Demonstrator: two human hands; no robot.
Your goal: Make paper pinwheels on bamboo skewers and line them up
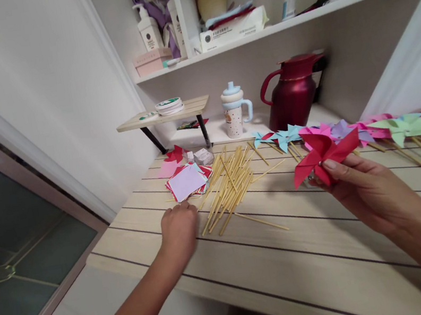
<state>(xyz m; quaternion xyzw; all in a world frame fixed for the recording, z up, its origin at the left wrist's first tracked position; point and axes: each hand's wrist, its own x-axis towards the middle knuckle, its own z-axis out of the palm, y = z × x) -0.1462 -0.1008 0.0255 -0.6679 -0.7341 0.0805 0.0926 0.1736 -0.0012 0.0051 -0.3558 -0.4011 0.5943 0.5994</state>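
In my right hand (365,191), raised over the table's right side, a red paper pinwheel (322,156) is pinched between thumb and fingers. My left hand (179,224) is closed, its back toward me, just in front of a stack of coloured paper squares (187,182) with a lilac sheet on top. Whatever its fingers may hold is hidden. To its right lies a loose pile of thin wooden sticks (228,181). Red paper (175,154) and small clear plastic packets (202,156) lie behind the stack.
Finished-looking pinwheels on sticks, such as a pale green one (401,128), line the table's right rear. A cup with a handle (233,116) and a dark red jug (295,95) stand behind. At the left rear, a small raised shelf (190,108) carries tape rolls (168,106).
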